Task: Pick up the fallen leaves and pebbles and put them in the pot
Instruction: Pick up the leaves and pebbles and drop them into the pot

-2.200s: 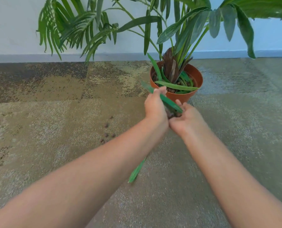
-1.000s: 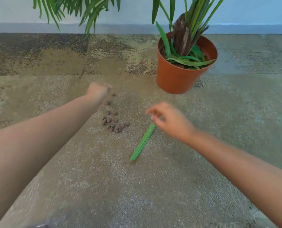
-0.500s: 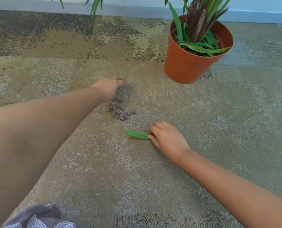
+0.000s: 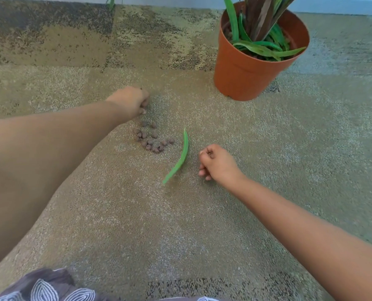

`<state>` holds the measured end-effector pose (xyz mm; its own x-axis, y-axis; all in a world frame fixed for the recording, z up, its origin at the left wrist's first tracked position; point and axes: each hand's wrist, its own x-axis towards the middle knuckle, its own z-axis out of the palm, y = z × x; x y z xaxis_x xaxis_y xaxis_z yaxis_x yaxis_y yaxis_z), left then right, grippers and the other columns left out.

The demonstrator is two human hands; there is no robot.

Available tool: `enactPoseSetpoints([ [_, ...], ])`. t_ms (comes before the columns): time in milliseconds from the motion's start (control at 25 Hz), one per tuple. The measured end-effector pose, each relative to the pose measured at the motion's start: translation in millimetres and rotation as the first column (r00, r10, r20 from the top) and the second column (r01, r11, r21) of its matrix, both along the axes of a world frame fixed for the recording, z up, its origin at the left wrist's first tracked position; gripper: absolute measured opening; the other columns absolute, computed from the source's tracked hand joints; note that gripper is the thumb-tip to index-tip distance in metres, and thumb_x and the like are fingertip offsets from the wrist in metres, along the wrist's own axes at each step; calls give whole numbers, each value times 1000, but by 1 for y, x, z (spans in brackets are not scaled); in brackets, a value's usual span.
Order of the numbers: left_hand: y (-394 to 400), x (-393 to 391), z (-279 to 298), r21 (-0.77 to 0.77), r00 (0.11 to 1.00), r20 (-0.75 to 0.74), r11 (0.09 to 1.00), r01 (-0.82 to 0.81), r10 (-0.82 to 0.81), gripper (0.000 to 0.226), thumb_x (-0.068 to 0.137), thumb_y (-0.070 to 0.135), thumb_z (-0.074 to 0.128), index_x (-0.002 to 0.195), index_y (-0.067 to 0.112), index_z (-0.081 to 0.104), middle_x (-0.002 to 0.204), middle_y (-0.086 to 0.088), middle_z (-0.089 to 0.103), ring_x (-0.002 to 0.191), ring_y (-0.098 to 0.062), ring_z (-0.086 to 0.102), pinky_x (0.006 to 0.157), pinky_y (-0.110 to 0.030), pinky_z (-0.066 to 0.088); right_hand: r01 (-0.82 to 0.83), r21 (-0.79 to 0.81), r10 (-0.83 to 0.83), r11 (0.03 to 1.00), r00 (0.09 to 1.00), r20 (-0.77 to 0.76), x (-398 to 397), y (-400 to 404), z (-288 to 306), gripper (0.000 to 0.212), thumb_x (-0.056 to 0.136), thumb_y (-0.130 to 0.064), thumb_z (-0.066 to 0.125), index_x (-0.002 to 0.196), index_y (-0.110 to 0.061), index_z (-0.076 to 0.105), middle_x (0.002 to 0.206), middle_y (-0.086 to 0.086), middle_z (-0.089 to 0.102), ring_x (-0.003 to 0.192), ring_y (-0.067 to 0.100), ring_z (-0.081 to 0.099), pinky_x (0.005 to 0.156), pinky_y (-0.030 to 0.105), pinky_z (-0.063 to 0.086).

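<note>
Several small brown pebbles (image 4: 151, 140) lie clustered on the carpet. My left hand (image 4: 132, 101) reaches over the cluster's far edge with its fingers curled down, and the fingertips pinch at a pebble there. One long green leaf (image 4: 181, 157) lies curved on the carpet just right of the pebbles. My right hand (image 4: 217, 164) sits to the right of the leaf with its fingers curled in, a small gap away and holding nothing I can see. The terracotta pot (image 4: 246, 70) stands at the upper right with the plant and several loose leaves inside.
Mottled beige and dark carpet (image 4: 180, 224) covers the floor. A grey skirting strip (image 4: 343, 7) runs along the top edge behind the pot. Patterned dark fabric (image 4: 46, 287) of my clothing shows at the bottom left.
My right hand has come off the leaf and curled up beside it, and the leaf has swung from lying crosswise to pointing away from me. My left hand has curled down onto the pebbles.
</note>
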<state>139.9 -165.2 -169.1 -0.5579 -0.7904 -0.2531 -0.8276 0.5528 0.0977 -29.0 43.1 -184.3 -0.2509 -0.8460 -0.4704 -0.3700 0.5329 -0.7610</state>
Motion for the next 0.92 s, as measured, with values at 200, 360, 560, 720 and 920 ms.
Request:
enactPoseSetpoints([
  [200, -3, 3, 0, -54, 997, -50, 997, -53, 51, 15, 86, -1, 53, 92, 10, 44, 89, -13, 60, 75, -27, 55, 62, -34, 42, -106, -101, 78, 989, 965, -251, 7, -9, 4, 10, 94, -26, 49, 85, -27, 45, 62, -9, 52, 46, 3, 46, 37, 12, 38],
  [360, 4, 1, -2, 71, 936, -204, 958, -279, 288, 11, 86, 6, 59, 98, 6, 59, 100, -15, 66, 87, -28, 61, 71, -34, 48, -200, -144, 158, 969, 953, -260, 22, -11, 4, 3, 92, -23, 52, 93, -24, 49, 71, -9, 56, 54, 5, 49, 46, 18, 44],
  [560, 64, -42, 21, 100, 867, -484, 992, -81, 120, 17, 82, 28, 64, 95, 17, 64, 98, 3, 55, 85, -11, 54, 79, -23, 44, 352, 28, -301, 936, 755, 583, 22, -38, 24, 30, 98, -28, 38, 118, -9, 50, 107, 8, 61, 90, 16, 61, 78, 27, 54],
  [720, 89, -37, 23, -55, 790, -612, 995, -85, 34, 30, 88, 31, 56, 115, 19, 62, 106, 4, 56, 87, -8, 54, 78, -23, 44, 450, 283, -381, 847, 143, 914, 5, -53, 37, 39, 99, -36, 31, 113, -5, 51, 97, 14, 59, 92, 24, 60, 85, 36, 54],
  [920, 43, -22, 3, -85, 971, -193, 983, -160, 141, 35, 95, 9, 43, 128, 7, 52, 128, -16, 50, 100, -28, 58, 89, -37, 51, 454, 273, -442, 848, 322, 837, -2, -36, 27, 35, 98, -31, 38, 110, -2, 55, 95, 13, 59, 91, 24, 62, 79, 33, 54],
])
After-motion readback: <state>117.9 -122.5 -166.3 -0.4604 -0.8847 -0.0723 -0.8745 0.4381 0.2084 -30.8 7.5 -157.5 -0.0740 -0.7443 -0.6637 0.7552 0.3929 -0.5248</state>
